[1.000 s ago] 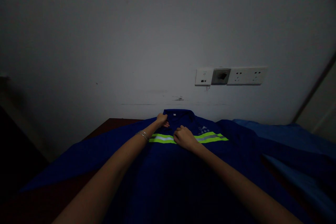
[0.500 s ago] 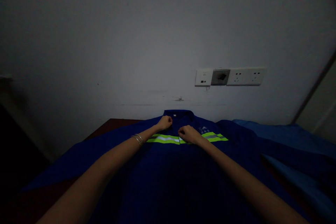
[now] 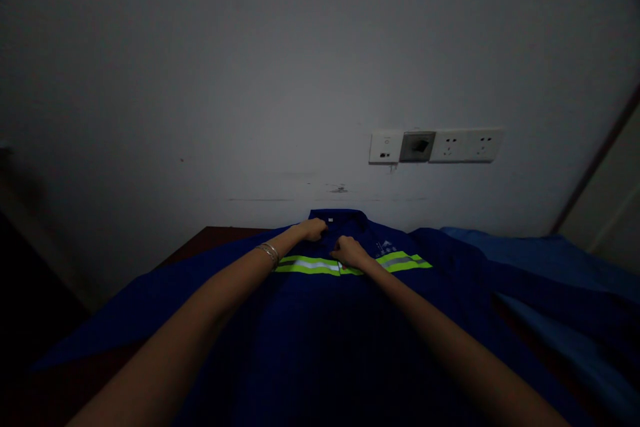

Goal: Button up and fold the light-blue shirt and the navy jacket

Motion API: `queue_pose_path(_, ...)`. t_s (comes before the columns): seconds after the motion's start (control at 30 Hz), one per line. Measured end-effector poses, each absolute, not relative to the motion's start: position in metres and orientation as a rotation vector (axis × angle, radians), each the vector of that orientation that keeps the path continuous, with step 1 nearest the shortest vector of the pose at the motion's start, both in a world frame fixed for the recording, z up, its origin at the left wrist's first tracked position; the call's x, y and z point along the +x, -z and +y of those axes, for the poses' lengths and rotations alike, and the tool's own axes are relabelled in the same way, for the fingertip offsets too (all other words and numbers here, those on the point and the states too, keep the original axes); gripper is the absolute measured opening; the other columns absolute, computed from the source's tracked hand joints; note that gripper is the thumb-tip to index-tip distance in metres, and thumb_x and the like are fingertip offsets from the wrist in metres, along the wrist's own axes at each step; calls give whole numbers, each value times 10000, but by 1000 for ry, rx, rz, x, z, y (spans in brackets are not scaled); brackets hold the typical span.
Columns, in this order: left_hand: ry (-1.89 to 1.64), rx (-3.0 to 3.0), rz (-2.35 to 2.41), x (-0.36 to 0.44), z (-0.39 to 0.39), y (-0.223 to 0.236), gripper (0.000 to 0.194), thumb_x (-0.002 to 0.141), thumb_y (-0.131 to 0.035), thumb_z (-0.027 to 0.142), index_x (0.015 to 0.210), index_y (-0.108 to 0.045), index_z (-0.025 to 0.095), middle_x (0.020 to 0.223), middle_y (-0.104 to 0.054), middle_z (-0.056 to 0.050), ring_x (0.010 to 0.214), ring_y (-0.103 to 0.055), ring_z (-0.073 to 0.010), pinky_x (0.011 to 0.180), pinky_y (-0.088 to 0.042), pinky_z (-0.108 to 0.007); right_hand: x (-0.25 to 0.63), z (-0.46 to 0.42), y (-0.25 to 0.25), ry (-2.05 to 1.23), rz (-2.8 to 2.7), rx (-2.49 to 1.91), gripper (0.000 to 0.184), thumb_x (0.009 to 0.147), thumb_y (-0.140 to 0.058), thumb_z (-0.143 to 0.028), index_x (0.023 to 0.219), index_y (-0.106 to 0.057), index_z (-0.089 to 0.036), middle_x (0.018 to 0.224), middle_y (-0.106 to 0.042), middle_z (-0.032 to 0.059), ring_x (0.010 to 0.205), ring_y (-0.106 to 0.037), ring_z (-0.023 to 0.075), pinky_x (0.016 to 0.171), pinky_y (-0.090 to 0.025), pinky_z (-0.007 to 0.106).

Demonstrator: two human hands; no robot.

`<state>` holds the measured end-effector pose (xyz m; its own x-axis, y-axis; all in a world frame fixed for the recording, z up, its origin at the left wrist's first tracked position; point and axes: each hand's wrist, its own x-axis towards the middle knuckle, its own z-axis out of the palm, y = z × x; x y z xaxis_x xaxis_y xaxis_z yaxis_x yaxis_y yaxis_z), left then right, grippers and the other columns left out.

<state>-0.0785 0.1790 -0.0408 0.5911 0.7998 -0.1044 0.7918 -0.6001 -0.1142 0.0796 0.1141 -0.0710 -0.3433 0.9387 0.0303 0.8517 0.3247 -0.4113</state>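
A dark blue work jacket lies spread out, its collar toward the wall and its sleeves out to both sides. A yellow-green and silver reflective band crosses its chest, and a pale printed logo sits above the band on the right. My left hand is closed at the left side of the collar opening, fingers curled on the fabric. Just above the band, at the front opening, my right hand is closed with its fingertips pinched on the jacket. Darkness hides the fine detail at the fingertips.
Behind the jacket rises a pale wall with a row of socket plates. A lighter blue cloth lies at the right, partly under the sleeve. The dark red table shows at the left corner.
My right hand has moved slightly up and left along the front opening. My left hand has turned over a little at the collar, its fingers now pointing down. The view has shifted slightly.
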Motion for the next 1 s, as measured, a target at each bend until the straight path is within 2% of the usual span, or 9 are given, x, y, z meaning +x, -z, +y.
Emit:
queue_pose_path(0.1, -213, -2754, -1407, -77, 182, 39, 366, 666, -506, 43, 983, -659, 141, 964, -670, -110, 855, -608, -207, 726, -471, -266, 78, 116, 74, -479, -2273, -1663, 177, 698, -649, -300, 800, -668, -156, 752, -690, 91, 799, -648, 214, 639, -425, 231)
queue_pose_path(0.23, -157, -2736, -1447, -82, 186, 32, 340, 673, -495, 44, 945, -669, 149, 924, -682, -81, 831, -609, -176, 729, -463, -236, 81, 117, 75, -516, -2235, -1655, 208, 669, -676, -356, 761, -671, -170, 772, -689, 93, 788, -645, 221, 595, -418, 230)
queue_pose_path(0.4, -109, -2710, -1484, -88, 189, 24, 321, 676, -501, 67, 929, -673, 163, 920, -686, -59, 804, -610, -158, 717, -455, -217, 87, 117, 78, -608, -2237, -1567, 233, 745, -604, -386, 717, -657, -160, 614, -660, 41, 590, -632, 150, 500, -391, 189)
queue_pose_path(0.53, -102, -2694, -1499, -91, 189, 20, 326, 672, -505, 76, 934, -669, 177, 915, -685, -42, 799, -608, -150, 707, -450, -204, 90, 116, 81, -671, -2250, -1510, 227, 801, -541, -362, 812, -650, -163, 692, -677, 9, 484, -597, 96, 451, -386, 166)
queue_pose_path(0.6, -100, -2689, -1501, -92, 189, 20, 327, 674, -506, 81, 942, -665, 181, 924, -683, -38, 806, -607, -151, 713, -450, -206, 91, 116, 81, -639, -2236, -1538, 210, 793, -554, -333, 867, -644, -159, 768, -686, 20, 535, -615, 102, 482, -404, 168)
queue_pose_path(0.67, -92, -2678, -1508, -93, 189, 20, 325, 678, -509, 89, 950, -659, 183, 936, -678, -42, 816, -607, -161, 715, -452, -218, 92, 115, 80, -563, -2215, -1589, 224, 758, -591, -308, 914, -635, -153, 863, -684, 52, 693, -645, 140, 569, -429, 183)
queue_pose_path(0.77, -66, -2649, -1525, -92, 186, 22, 312, 688, -510, 97, 952, -650, 188, 945, -667, -52, 841, -605, -180, 721, -456, -237, 91, 113, 75, -439, -2215, -1655, 274, 715, -615, -290, 960, -624, -168, 982, -658, 88, 915, -615, 211, 700, -436, 239)
queue_pose_path(0.9, 2, -2611, -1534, -85, 177, 31, 269, 754, -471, 131, 975, -619, 171, 1009, -623, -85, 929, -579, -200, 770, -451, -264, 85, 104, 68, -330, -2277, -1707, 304, 693, -602, -238, 991, -612, -177, 1022, -639, 124, 954, -599, 260, 735, -433, 304)
queue_pose_path(1.0, 56, -2641, -1498, -79, 165, 41, 276, 780, -504, 211, 1039, -570, 141, 1090, -559, -111, 957, -563, -201, 812, -442, -269, 80, 96, 65, -254, -2325, -1707, 343, 701, -575, -202, 1041, -584, -156, 1031, -626, 157, 951, -596, 287, 732, -432, 336)
